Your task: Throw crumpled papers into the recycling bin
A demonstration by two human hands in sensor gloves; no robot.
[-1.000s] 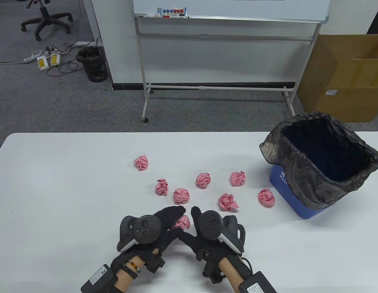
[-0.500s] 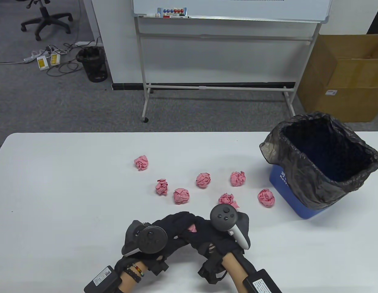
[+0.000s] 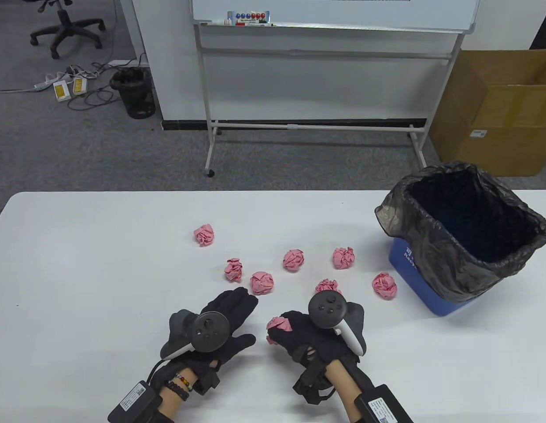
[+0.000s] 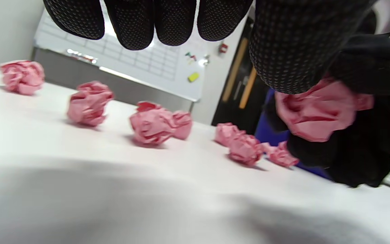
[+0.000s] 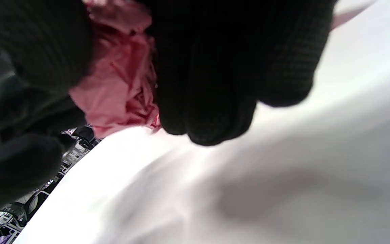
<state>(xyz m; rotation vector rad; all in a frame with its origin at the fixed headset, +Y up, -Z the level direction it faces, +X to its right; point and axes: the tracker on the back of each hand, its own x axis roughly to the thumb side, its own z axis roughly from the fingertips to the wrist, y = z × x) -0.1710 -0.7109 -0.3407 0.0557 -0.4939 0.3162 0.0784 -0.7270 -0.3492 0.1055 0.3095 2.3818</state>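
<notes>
My right hand (image 3: 287, 328) grips a pink crumpled paper ball (image 3: 278, 324) near the table's front; its curled fingers wrap the ball (image 5: 117, 84) in the right wrist view. My left hand (image 3: 231, 310) lies to its left, fingers straight and empty, apart from the ball (image 4: 317, 112). Several more pink paper balls (image 3: 261, 282) lie scattered on the white table (image 3: 79, 264). The blue recycling bin (image 3: 462, 238) with a black liner stands at the right edge, its mouth open.
A whiteboard stand (image 3: 308, 128) is on the floor beyond the table, a cardboard box (image 3: 502, 110) behind the bin. One paper ball (image 3: 385, 285) lies close to the bin's base. Another ball (image 3: 204, 234) lies farthest left.
Both hands held the ball together; now the left hand has let go and moved left, fingers straightened. The right hand keeps the ball and has closed round it.
</notes>
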